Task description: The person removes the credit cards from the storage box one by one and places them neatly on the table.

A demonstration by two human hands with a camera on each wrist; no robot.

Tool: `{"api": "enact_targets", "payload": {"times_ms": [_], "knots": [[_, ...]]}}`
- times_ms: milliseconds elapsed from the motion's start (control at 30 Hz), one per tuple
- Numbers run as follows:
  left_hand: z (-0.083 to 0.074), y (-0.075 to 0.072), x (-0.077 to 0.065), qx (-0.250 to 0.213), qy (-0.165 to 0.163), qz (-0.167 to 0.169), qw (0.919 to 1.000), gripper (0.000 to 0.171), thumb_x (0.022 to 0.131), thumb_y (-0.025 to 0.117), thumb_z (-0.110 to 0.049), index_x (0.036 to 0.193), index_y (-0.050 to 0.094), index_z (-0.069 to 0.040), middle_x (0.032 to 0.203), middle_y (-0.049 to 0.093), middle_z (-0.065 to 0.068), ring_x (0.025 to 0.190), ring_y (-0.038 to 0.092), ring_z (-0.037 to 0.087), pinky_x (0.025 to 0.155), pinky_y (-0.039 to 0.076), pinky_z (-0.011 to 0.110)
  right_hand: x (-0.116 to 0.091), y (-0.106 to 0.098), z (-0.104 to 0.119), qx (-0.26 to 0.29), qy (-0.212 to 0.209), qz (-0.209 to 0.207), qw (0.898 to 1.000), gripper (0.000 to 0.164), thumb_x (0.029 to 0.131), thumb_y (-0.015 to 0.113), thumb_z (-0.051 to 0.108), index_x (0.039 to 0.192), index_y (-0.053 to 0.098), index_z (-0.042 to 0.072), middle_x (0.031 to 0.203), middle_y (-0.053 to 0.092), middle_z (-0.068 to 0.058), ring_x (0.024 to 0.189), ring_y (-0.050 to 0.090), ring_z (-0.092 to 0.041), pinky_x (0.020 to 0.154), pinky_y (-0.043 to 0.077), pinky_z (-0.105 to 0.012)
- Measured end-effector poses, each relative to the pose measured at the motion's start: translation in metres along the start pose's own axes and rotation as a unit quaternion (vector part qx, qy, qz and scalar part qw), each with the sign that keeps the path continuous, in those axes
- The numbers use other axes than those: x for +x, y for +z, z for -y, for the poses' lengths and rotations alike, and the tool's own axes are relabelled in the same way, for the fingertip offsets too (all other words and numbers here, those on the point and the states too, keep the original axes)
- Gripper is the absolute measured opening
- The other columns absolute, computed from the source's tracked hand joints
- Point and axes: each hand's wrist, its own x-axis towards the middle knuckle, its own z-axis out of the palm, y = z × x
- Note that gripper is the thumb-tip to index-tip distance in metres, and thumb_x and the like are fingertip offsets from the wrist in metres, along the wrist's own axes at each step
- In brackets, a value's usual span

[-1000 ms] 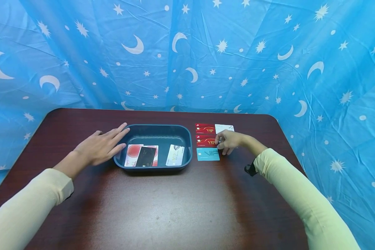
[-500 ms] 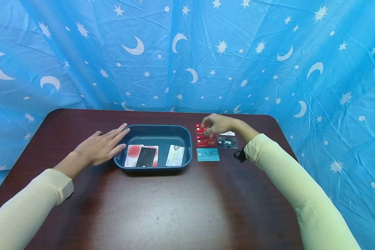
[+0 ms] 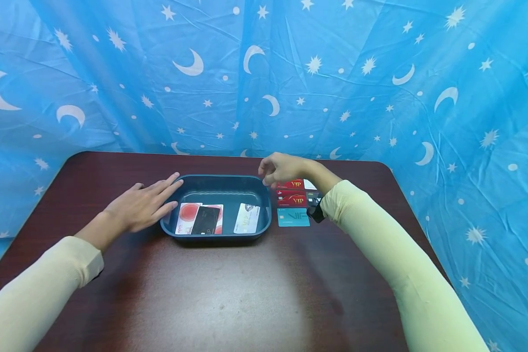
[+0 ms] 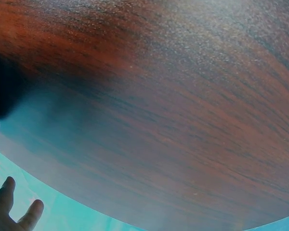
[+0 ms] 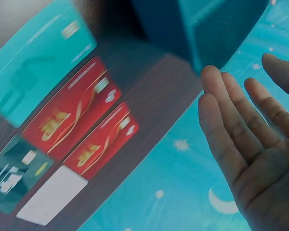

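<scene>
Head view, desk: left hand, fingers straight, slightly apart, tips at the left rim of tray. Tray lies toward desk's far edge, long axis roughly parallel to that edge. Inside: black card over pink-and-white cards, count unclear; white-and-gold card by near right corner. Right hand above tray's far right corner; per wrist view, fingers extended, thumb apart, no card held. Key relation: tray left and nearward of these fingertips; 5 cards rightward and nearward, right hand nearer: 2 red cards, teal card nearest near edge, white card, dark card.
</scene>
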Motion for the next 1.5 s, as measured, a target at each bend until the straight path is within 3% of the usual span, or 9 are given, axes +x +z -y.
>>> {"api": "enact_targets", "payload": {"times_ms": [233, 567, 967, 1267, 1500], "knots": [[0.001, -0.002, -0.001, 0.002, -0.001, 0.006, 1.0, 0.071, 0.103, 0.042, -0.047, 0.158, 0.023, -0.007, 0.163, 0.02, 0.021, 0.14, 0.039, 0.04, 0.105, 0.035, 0.068, 0.02, 0.011, 0.017, 0.019, 0.019, 0.021, 0.999, 0.039, 0.097, 0.062, 0.009, 0.132, 0.051, -0.005, 0.117, 0.068, -0.019, 0.096, 0.071, -0.032, 0.083, 0.059, -0.037], [0.002, -0.002, -0.003, 0.002, -0.001, 0.004, 1.0, 0.071, 0.103, 0.042, -0.047, 0.158, 0.022, -0.007, 0.163, 0.019, 0.02, 0.14, 0.039, 0.04, 0.105, 0.035, 0.068, 0.039, 0.026, 0.021, 0.019, 0.033, 0.056, 0.998, 0.045, 0.096, 0.063, 0.005, 0.138, 0.049, -0.005, 0.116, 0.07, -0.018, 0.106, 0.068, -0.033, 0.089, 0.056, -0.034], [0.002, -0.002, -0.002, 0.002, 0.002, 0.002, 1.0, 0.071, 0.103, 0.043, -0.046, 0.158, 0.023, -0.007, 0.163, 0.02, 0.02, 0.139, 0.041, 0.04, 0.104, 0.035, 0.068, 0.051, 0.034, 0.02, 0.069, 0.104, 0.064, 0.99, 0.049, 0.093, 0.066, 0.001, 0.139, 0.05, 0.0, 0.12, 0.067, -0.017, 0.11, 0.066, -0.033, 0.09, 0.056, -0.036], [0.003, -0.001, -0.001, -0.002, 0.006, 0.0, 1.0, 0.071, 0.103, 0.043, -0.047, 0.158, 0.023, -0.007, 0.163, 0.02, 0.02, 0.14, 0.04, 0.04, 0.104, 0.035, 0.069, 0.06, 0.046, 0.022, 0.033, 0.124, 0.093, 0.987, 0.052, 0.092, 0.07, 0.007, 0.14, 0.052, 0.004, 0.122, 0.06, -0.013, 0.108, 0.063, -0.027, 0.094, 0.054, -0.037], [0.004, 0.0, -0.001, 0.003, 0.008, -0.003, 1.0, 0.071, 0.103, 0.043, -0.047, 0.158, 0.022, -0.008, 0.163, 0.02, 0.019, 0.14, 0.04, 0.039, 0.104, 0.036, 0.067, 0.064, 0.049, 0.022, 0.016, 0.13, 0.084, 0.988, 0.051, 0.092, 0.072, 0.009, 0.139, 0.053, 0.005, 0.111, 0.064, -0.011, 0.102, 0.063, -0.023, 0.093, 0.054, -0.037]]}}
